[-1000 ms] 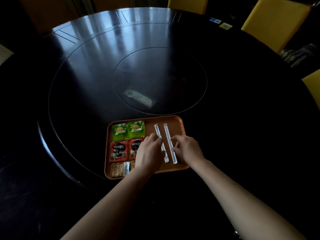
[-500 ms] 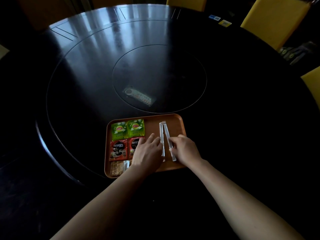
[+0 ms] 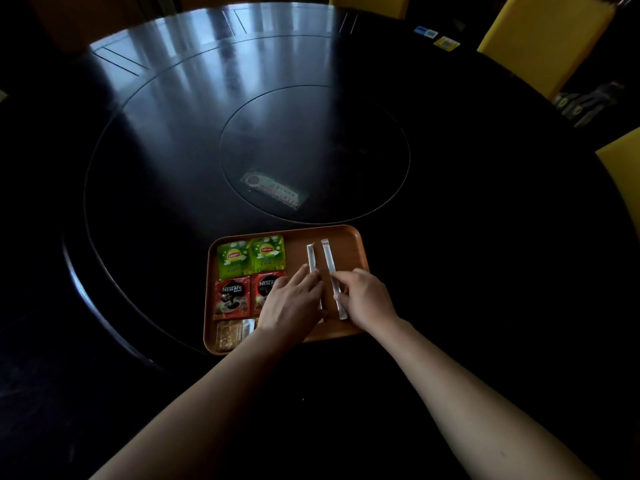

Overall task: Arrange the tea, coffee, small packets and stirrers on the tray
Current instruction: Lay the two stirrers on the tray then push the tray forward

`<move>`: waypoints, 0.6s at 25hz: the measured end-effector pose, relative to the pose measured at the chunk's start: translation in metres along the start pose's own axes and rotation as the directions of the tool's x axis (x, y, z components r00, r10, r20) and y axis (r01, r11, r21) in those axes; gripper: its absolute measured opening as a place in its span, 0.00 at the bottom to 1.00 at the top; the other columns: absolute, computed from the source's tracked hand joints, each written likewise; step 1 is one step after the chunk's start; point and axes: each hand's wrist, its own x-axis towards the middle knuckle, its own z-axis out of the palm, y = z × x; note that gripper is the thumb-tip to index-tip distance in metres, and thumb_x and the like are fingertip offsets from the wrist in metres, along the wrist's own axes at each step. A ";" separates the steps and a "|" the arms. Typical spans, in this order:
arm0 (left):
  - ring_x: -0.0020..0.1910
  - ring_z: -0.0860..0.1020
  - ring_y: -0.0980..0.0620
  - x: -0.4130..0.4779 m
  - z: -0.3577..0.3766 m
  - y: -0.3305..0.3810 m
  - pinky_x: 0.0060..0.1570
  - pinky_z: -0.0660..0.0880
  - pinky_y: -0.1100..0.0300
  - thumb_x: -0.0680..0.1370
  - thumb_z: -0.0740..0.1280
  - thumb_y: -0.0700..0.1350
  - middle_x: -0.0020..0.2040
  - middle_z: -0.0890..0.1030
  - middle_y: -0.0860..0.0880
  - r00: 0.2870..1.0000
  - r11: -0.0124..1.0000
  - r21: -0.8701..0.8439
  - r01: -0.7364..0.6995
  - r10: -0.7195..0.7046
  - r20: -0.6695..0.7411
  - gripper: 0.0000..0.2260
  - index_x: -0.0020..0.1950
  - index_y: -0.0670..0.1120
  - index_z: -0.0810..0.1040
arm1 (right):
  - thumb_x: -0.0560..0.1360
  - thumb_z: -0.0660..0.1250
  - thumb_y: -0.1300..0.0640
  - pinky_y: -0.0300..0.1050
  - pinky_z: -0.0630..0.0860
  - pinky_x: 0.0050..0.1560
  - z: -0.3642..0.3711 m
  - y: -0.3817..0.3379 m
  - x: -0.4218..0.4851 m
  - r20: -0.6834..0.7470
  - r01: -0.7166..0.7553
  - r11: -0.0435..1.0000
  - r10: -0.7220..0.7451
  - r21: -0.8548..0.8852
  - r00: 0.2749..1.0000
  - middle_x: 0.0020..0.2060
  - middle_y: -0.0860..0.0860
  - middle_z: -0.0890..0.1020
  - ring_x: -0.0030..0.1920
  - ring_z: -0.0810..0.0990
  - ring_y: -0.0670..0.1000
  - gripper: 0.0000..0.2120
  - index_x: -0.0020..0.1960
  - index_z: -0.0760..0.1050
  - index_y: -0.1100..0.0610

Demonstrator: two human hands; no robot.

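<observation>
Stirrers [image 3: 327, 254], thin white paper-wrapped sticks, likely light, bendy: one pinched mid-length by right hand [image 3: 367, 299], other pressed under flat left hand [image 3: 294, 303].

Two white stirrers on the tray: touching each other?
Apart. Head view shows a strip of bare orange tray between the left stirrer and the right stirrer along all their visible length.

left hand [image 3: 293, 301], right hand [image 3: 367, 299], palms down

Dark round table [image 3: 173, 98], yellow chairs [image 3: 540, 39]
</observation>
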 end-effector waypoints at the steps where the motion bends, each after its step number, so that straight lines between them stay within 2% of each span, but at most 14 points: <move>1: 0.78 0.59 0.45 -0.001 0.002 -0.001 0.68 0.66 0.47 0.76 0.68 0.56 0.78 0.65 0.46 1.000 1.000 -0.006 0.008 -0.008 0.000 0.30 0.75 0.48 0.66 | 0.76 0.67 0.59 0.48 0.75 0.53 0.000 -0.001 0.000 0.001 -0.002 1.000 0.002 -0.002 1.000 0.50 0.56 0.79 0.52 0.79 0.57 0.19 0.66 0.75 0.52; 4: 0.78 0.60 0.46 0.002 0.004 -0.002 0.68 0.66 0.49 0.76 0.69 0.55 0.78 0.65 0.45 1.000 1.000 -0.003 0.016 -0.016 -0.005 0.30 0.74 0.46 0.67 | 0.76 0.67 0.58 0.48 0.74 0.56 -0.001 -0.001 0.001 0.007 -0.013 1.000 0.013 -0.011 1.000 0.53 0.56 0.79 0.54 0.78 0.57 0.21 0.68 0.73 0.52; 8: 0.78 0.61 0.45 0.001 -0.001 0.001 0.67 0.66 0.47 0.76 0.69 0.55 0.77 0.67 0.46 1.000 1.000 -0.018 0.004 -0.004 -0.029 0.28 0.73 0.47 0.69 | 0.76 0.68 0.57 0.48 0.74 0.56 0.000 0.000 0.003 0.015 -0.026 1.000 0.026 0.001 1.000 0.53 0.55 0.79 0.54 0.78 0.56 0.21 0.68 0.73 0.52; 11: 0.77 0.62 0.44 -0.006 -0.011 0.003 0.67 0.67 0.47 0.76 0.68 0.55 0.75 0.69 0.46 0.996 0.999 -0.035 0.014 -0.017 -0.092 0.23 0.69 0.48 0.72 | 0.76 0.69 0.57 0.46 0.74 0.54 -0.001 0.003 0.000 -0.048 -0.026 0.998 0.029 0.064 0.998 0.53 0.55 0.81 0.53 0.79 0.56 0.19 0.66 0.74 0.54; 15: 0.63 0.73 0.44 -0.034 -0.024 -0.005 0.57 0.73 0.48 0.76 0.68 0.53 0.63 0.77 0.46 0.971 0.986 -0.123 0.114 -0.137 -0.196 0.18 0.64 0.49 0.77 | 0.75 0.70 0.55 0.42 0.74 0.52 -0.006 0.019 -0.009 -0.176 -0.087 0.989 0.108 0.121 0.978 0.54 0.53 0.82 0.53 0.80 0.54 0.15 0.61 0.78 0.55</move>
